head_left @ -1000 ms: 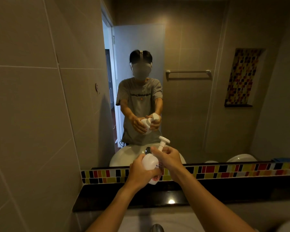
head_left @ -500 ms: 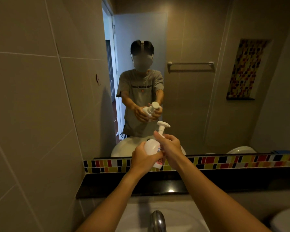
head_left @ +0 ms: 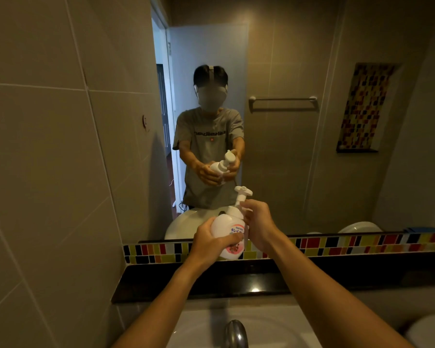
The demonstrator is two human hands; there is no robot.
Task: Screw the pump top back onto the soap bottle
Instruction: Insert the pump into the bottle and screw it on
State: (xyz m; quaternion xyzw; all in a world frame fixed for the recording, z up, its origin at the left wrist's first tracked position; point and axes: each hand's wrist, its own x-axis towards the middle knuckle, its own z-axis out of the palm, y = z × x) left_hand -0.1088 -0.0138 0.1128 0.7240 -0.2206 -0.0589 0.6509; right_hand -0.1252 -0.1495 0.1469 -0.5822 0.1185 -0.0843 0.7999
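Observation:
A white soap bottle [head_left: 224,227] with a pink label is held in the air in front of the mirror, tilted slightly to the right. My left hand [head_left: 207,243] wraps around its body from the left. The white pump top [head_left: 241,197] sits on the bottle's neck, its nozzle head sticking up. My right hand [head_left: 258,222] grips the pump's collar from the right, fingers closed around it. The joint between collar and neck is hidden by my fingers.
A large mirror [head_left: 286,146] faces me and reflects a person holding the same bottle. Below it run a coloured mosaic strip [head_left: 337,243] and a black ledge [head_left: 312,277]. A white basin [head_left: 199,330] and chrome tap [head_left: 235,334] lie below my arms. A tiled wall [head_left: 48,172] stands at left.
The bottle and both hands have stayed together and shifted slightly. My right hand has turned on the pump collar, and the pump head now points more to the right.

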